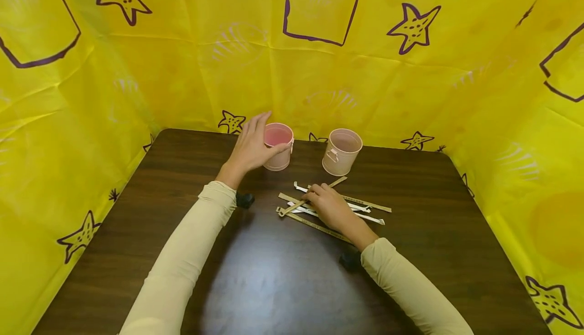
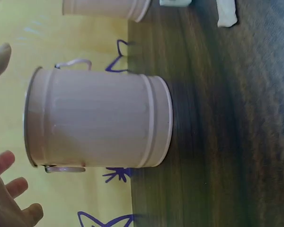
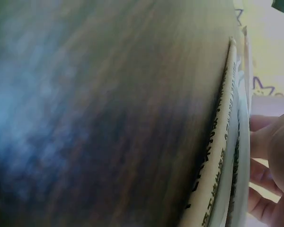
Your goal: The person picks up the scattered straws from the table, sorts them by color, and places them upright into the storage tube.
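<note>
My left hand [image 1: 252, 145] is held around the left side of a small pink metal bucket [image 1: 277, 162], thumb across its front rim and fingers spread behind. The left wrist view shows the bucket [image 2: 99, 118] upright on the table, with the spread fingers [image 2: 16, 187] apart from its wall. Over a loose, criss-crossed pile of brown and white paper-wrapped straws [image 1: 369, 206], my right hand [image 1: 333, 208] pinches a brown wrapped straw [image 1: 292, 208] lying slantwise on top. Printed lettering shows on a brown straw [image 3: 217, 142] in the right wrist view, beside the curled fingers [image 3: 262, 201].
A second pale pink bucket [image 1: 342, 160] with small side handles stands right of the first, behind the pile. Both are near the far edge of the dark wooden table [image 1: 274, 284]. Yellow cloth [image 1: 255, 71] with drawn starfish hangs around the table on three sides.
</note>
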Available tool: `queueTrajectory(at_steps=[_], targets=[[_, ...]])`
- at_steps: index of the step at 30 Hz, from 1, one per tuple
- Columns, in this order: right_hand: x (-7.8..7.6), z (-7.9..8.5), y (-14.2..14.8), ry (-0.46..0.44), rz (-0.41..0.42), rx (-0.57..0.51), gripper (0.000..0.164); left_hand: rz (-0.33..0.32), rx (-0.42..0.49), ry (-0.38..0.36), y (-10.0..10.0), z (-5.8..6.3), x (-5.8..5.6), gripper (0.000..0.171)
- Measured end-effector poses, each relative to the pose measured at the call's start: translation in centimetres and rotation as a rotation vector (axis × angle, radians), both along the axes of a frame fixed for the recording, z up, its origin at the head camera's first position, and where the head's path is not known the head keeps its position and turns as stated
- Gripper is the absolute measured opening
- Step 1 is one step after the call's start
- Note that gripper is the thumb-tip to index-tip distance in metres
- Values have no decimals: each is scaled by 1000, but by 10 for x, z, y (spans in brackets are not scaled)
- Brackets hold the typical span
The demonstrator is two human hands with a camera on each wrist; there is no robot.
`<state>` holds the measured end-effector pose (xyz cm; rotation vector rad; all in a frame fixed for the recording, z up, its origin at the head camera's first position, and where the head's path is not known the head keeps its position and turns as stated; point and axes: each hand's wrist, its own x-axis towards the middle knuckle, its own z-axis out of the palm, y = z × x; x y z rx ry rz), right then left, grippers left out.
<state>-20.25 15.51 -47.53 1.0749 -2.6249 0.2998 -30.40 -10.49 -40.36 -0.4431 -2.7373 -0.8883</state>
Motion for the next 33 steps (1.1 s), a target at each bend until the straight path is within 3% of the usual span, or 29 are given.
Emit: queueTrajectory(at_steps=[6,17,33], targets=[[-1,-1,1,15,0,1,10,5,68,-61,4,-4,-13,107],[0,7,2,5,-12,-18,6,10,219,-196,10,-15,-22,110],[-1,44,4,-65,10,-246,12,-12,336,-275,11,-21,-28,107]])
